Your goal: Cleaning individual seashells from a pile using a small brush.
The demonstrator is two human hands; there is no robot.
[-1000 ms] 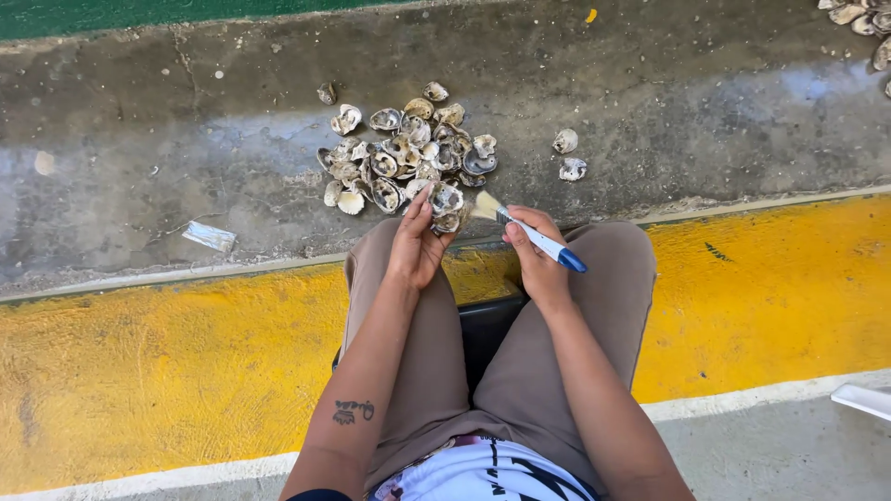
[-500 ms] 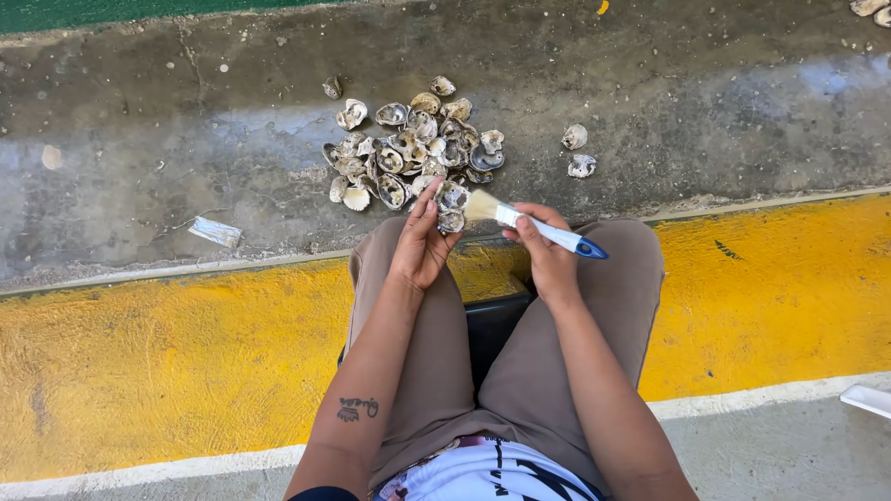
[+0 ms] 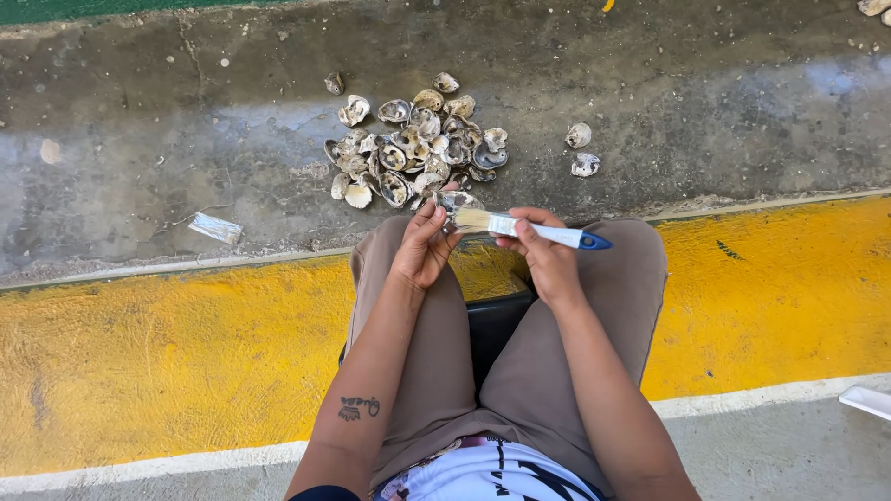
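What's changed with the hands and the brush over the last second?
The left hand has drawn back from the edge of the shell pile toward the knees and now holds a shell up. The right hand has swung the paintbrush so its bristles rest on that shell. The pile, the two separate shells and the scrap of wrapper lie as before.

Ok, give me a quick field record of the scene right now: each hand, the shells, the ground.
left hand: holds a shell over the knees
right hand: grips a paintbrush, bristles at the shell
paintbrush: white handle, blue tip
shell pile: on wet concrete floor, ahead of the knees
loose shells: two, right of the pile
curb: painted yellow
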